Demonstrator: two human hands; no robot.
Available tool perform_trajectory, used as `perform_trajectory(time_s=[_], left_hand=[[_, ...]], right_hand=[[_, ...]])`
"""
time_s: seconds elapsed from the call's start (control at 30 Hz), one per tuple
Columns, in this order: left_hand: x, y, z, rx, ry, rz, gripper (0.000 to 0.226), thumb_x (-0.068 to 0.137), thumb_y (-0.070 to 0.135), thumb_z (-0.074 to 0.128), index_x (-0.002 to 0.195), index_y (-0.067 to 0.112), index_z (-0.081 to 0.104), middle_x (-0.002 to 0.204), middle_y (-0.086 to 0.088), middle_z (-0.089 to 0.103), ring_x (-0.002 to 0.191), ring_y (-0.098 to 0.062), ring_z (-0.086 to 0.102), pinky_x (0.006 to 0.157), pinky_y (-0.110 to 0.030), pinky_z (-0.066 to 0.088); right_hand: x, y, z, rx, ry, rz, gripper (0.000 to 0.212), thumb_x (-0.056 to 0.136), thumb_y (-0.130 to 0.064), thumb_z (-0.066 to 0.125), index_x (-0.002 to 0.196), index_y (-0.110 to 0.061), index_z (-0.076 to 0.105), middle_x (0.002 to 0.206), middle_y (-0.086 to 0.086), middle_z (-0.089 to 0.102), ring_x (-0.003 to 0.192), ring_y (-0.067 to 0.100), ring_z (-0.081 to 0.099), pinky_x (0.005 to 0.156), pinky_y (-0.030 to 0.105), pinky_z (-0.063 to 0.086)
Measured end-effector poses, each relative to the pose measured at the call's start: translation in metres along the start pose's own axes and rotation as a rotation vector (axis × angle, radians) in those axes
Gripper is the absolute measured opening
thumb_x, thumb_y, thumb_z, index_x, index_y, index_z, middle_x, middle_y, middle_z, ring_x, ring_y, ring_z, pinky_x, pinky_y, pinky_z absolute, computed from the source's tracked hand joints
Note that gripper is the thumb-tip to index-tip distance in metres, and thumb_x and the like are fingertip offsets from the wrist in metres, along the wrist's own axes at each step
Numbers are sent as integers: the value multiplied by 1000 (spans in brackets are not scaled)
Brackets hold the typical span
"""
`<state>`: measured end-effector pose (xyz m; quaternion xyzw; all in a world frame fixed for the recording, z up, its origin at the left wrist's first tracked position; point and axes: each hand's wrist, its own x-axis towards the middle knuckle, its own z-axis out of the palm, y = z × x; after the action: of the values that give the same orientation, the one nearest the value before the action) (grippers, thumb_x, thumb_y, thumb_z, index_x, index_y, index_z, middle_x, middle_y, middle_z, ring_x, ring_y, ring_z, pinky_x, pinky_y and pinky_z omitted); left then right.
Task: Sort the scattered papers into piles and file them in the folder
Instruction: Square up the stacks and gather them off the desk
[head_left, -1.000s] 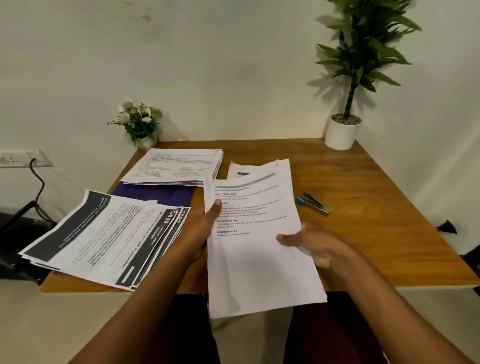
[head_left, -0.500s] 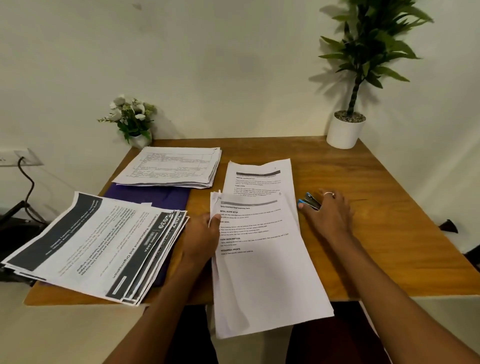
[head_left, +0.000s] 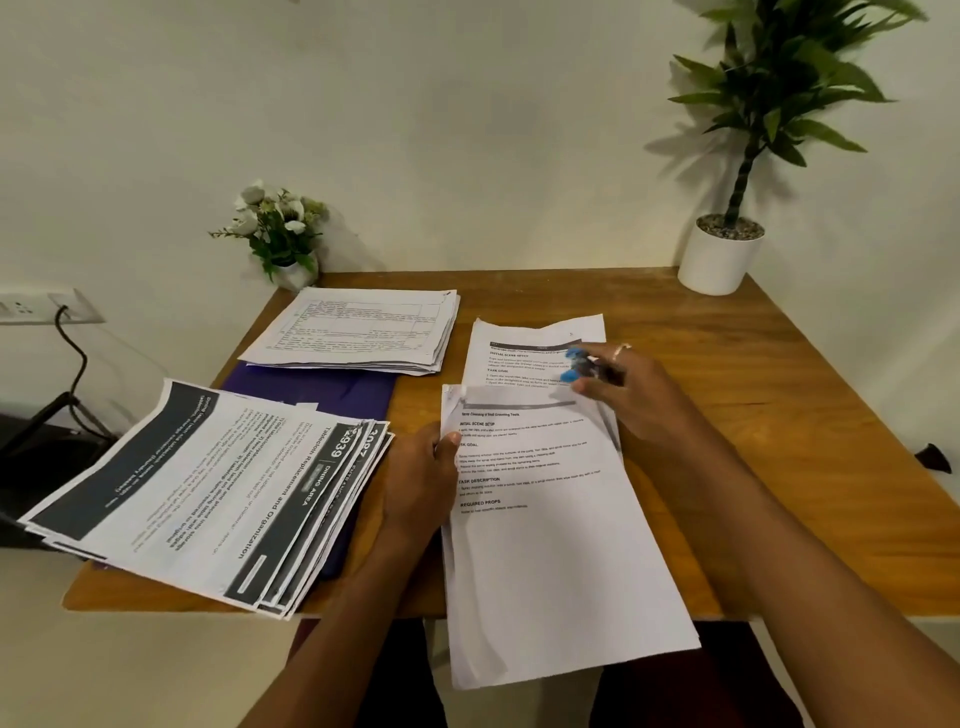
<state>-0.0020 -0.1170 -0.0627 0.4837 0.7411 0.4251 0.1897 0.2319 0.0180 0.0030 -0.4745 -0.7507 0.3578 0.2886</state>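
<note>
My left hand (head_left: 423, 480) grips the left edge of a stack of white printed sheets (head_left: 550, 545) that hangs over the table's front edge. My right hand (head_left: 631, 392) holds a blue-tipped stapler (head_left: 579, 366) above the stack's top right corner, blurred by motion. A single printed sheet (head_left: 519, 345) lies just behind the stack. To the left, a fanned pile with dark headers (head_left: 208, 493) lies over a purple folder (head_left: 332, 392). A third pile of table-form pages (head_left: 358, 332) sits at the back.
The wooden table (head_left: 779, 441) carries a small white flower pot (head_left: 283, 234) at the back left and a tall potted plant (head_left: 722, 254) at the back right. A wall socket with a black cable (head_left: 62, 317) is at the left. A wall stands right behind the table.
My right hand let go of the stack, reached to the stapler on the table, picked it up and brought it over the stack's top corner. My left hand lowered the stack onto the table.
</note>
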Motion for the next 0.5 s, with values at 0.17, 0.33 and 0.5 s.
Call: perform_trajectory(time_s=[0.17, 0.33, 0.5], left_hand=[[-1, 2, 0, -79, -9, 17, 14, 105, 23, 54, 115, 20, 63, 92, 14, 66, 75, -4, 67, 53, -9, 49], [-2, 4, 0, -111, -17, 19, 13, 106, 21, 54, 116, 20, 62, 88, 16, 64, 76, 13, 64, 53, -8, 48], [-3, 2, 0, -125, -29, 46, 10, 106, 21, 52, 107, 18, 62, 90, 12, 67, 78, 11, 66, 52, -13, 52]], right_hand=[[22, -38, 31, -502, -313, -188, 55, 93, -37, 72, 144, -26, 56, 136, 3, 64, 94, 8, 51, 65, 16, 36], [35, -57, 47, -636, -388, -308, 56, 96, -38, 68, 148, -29, 51, 139, 1, 63, 100, 11, 54, 68, 20, 39], [44, -70, 40, -715, -435, -392, 55, 96, -38, 68, 148, -32, 51, 140, -2, 63, 116, 19, 60, 81, 31, 47]])
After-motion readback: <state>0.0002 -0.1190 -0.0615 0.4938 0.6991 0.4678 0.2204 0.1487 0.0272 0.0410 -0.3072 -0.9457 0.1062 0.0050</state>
